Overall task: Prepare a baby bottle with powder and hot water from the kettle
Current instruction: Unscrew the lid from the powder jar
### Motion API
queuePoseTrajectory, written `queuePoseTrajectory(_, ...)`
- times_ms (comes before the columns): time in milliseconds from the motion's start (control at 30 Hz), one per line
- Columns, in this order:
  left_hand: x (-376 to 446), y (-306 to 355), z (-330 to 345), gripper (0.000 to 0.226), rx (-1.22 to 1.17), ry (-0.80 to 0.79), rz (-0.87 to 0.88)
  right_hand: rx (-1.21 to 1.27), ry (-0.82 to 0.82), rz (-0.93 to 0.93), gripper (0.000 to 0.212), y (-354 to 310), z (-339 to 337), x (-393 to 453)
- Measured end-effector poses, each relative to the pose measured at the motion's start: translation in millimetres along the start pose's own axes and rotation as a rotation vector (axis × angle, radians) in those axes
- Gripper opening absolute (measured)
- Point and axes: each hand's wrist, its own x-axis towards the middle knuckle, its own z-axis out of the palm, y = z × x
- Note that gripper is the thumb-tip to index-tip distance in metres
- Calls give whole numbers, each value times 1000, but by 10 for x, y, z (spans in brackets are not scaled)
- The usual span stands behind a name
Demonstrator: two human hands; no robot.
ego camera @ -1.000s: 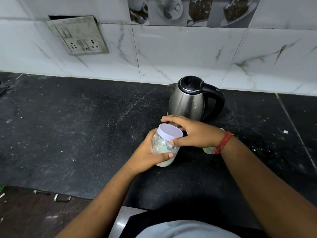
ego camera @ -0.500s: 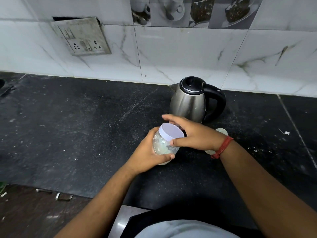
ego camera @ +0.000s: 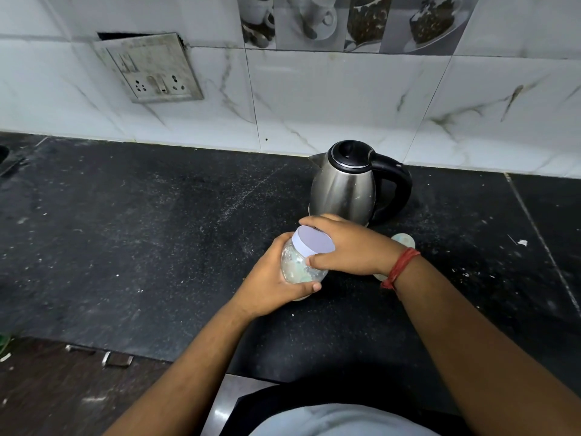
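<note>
- We see a small clear plastic jar point(ego camera: 298, 269) with whitish powder clinging to its inside walls, held tilted just above the black speckled stone countertop point(ego camera: 141, 247), in front of the kettle.
- Our left hand point(ego camera: 270, 284) is wrapped around the jar's body, thumb lying across its lower front, fingers curled behind it.
- Our right hand point(ego camera: 349, 247) grasps the jar's flat pale lavender screw lid point(ego camera: 313, 240), thumb on the near edge and fingers arched over the far rim; the lid sits on the jar.
- A red thread band point(ego camera: 401, 267) circles the right wrist.
- The brushed steel electric kettle point(ego camera: 344, 187) with a black lid and black handle stands upright on the countertop just behind our hands, near the wall, spout to the left, handle to the right.
- A pale, translucent rounded object point(ego camera: 404, 240) lies on the countertop behind the right wrist, mostly hidden; we cannot tell what it is.
- A grimy switch-and-socket plate point(ego camera: 151, 70) hangs tilted on the white marble-patterned wall tiles point(ego camera: 345, 102).
</note>
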Motion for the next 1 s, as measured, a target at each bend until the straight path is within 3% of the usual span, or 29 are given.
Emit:
queuePoseTrajectory(167,-22,-26,-22,86,31,-7,15,77,-5,-39,92,12,-30,-59)
queuePoseTrajectory(333,-34,-48,-24,88,57,-20,32,-134,59,40,76,9,8,-43)
queuePoseTrajectory(500,-61,-70,-26,88,32,-20,9,40,59,-61,71,28,-34,-99)
queuePoseTrajectory(633,-75,-158,-61,89,1,62,4,205,222,-137,72,78,-12,-114)
queuePoseTrajectory(800,-50,-379,-133,91,-19,221,-58,249,417,-45,75,188,179,-93)
queuePoseTrajectory(1000,51,-522,-249,96,-102,298,-125,-21,414,124,82,332,623,-51)
